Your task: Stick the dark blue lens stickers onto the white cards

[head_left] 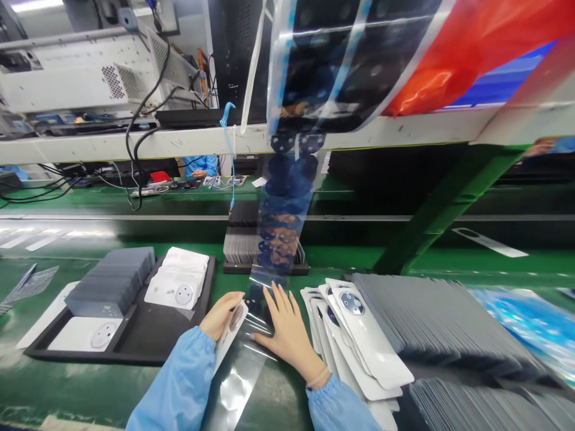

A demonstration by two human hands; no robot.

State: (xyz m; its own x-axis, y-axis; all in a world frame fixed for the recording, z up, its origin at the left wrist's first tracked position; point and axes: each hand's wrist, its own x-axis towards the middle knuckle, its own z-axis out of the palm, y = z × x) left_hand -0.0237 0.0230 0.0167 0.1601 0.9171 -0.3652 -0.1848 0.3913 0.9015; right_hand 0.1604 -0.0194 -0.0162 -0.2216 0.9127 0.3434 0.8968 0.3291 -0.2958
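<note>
My left hand [223, 316] grips a white phone back cover [232, 333], tilted on edge, with a round camera cutout near its top. A clear film strip [282, 224] carrying dark round stickers hangs from the shelf above and runs down onto the bench between my hands. Over that strip my right hand [287, 329] is spread, fingers pointing away from me, its palm facing down. Whether the fingertips press on the film cannot be made out. Just right of it lies a fanned stack of white covers [366, 341] with dark round camera pieces.
A black tray [148, 335] at left holds grey sheets [112, 281] and white covers [177, 278]. Behind the strip stands a rack of thin plates [242, 242]. Rows of grey plates [431, 320] fill the right. A white shelf beam [179, 143] crosses above; a green post [444, 209] slants at right.
</note>
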